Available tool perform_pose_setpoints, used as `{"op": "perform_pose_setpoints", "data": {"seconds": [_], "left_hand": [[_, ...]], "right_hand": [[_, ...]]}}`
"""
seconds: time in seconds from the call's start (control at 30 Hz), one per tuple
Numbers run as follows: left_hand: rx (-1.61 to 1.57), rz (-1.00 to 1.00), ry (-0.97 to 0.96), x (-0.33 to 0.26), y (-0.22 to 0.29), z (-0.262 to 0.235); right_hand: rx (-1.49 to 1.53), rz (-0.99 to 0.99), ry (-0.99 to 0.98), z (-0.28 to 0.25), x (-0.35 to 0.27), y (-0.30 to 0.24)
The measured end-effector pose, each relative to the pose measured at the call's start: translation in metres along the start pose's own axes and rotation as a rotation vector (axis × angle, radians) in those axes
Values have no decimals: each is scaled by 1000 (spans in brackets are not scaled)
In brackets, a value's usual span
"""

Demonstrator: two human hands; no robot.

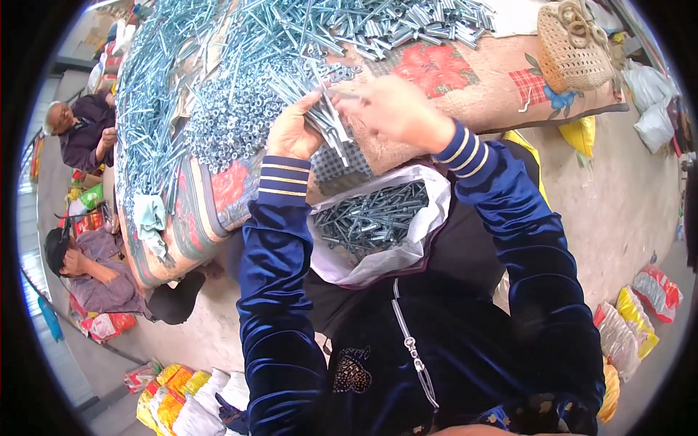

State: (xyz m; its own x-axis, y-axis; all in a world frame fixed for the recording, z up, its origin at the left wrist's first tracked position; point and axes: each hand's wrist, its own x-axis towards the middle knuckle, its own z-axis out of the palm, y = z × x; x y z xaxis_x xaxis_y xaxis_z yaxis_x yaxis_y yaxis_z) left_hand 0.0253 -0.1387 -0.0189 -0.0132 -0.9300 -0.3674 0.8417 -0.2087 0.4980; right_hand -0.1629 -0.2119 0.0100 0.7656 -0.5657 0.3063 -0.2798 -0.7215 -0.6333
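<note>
My left hand point(294, 132) is closed round a bundle of long thin metal bolts point(329, 123), which fan out past its fingers. Close by on the right, my right hand point(396, 112) has its fingers curled together toward the bundle; they are blurred, and whatever they pinch cannot be made out. Beneath both hands, a white sack point(435, 190) stands open at my lap, holding many assembled bolts point(374, 218). Just beyond my left hand lies a heap of small metal nuts point(229, 120) on the cloth-covered table.
Loose long bolts point(149, 109) cover the table's left side, and metal sleeves point(422, 22) are piled at the back. A crocheted bag point(578, 54) sits at the far right. Two people point(83, 134) work along the left edge. Filled sacks point(632, 320) stand on the floor.
</note>
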Motion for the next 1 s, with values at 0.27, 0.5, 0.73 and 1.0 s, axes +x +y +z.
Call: {"op": "perform_pose_setpoints", "data": {"seconds": [0.27, 0.5, 0.73, 1.0], "left_hand": [[403, -283, -79, -21, 24, 13], [750, -544, -109, -32, 22, 40], [870, -320, -196, -48, 64, 74], [634, 60, -185, -54, 118, 84]], "right_hand": [[-299, -488, 296, -13, 8, 4], [-235, -721, 192, 16, 18, 3], [-73, -575, 211, 21, 38, 23], [189, -132, 335, 31, 47, 16]]}}
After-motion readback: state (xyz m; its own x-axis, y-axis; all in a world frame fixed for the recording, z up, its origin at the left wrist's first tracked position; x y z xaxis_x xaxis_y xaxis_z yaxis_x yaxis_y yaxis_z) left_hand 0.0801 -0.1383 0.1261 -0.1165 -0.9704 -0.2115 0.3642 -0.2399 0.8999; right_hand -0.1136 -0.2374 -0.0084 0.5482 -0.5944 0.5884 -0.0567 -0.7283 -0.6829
